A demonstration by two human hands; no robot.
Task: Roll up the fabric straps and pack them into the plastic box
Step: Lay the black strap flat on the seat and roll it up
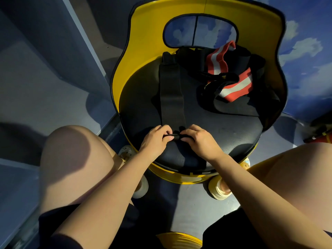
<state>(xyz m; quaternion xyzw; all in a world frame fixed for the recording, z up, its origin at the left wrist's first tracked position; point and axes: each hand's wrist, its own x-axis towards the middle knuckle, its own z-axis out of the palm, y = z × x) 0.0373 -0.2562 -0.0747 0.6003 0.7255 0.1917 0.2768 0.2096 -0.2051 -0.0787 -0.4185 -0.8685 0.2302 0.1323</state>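
Yellow chair [143, 51] in centre, round black padded seat [224, 133], curved yellow backrest with black edge trim and an oval cutout near the top. Floor [190, 209] is grey-blue, smooth. Far right wall [303, 47] painted blue sky with white clouds; the same pattern shows through the cutout. Left side: grey-blue panels [36, 69] with a pale angled strip running near to far. Hard light from the right, strong shadows on floor and seat. Another yellow rim [179, 239] at near bottom edge.
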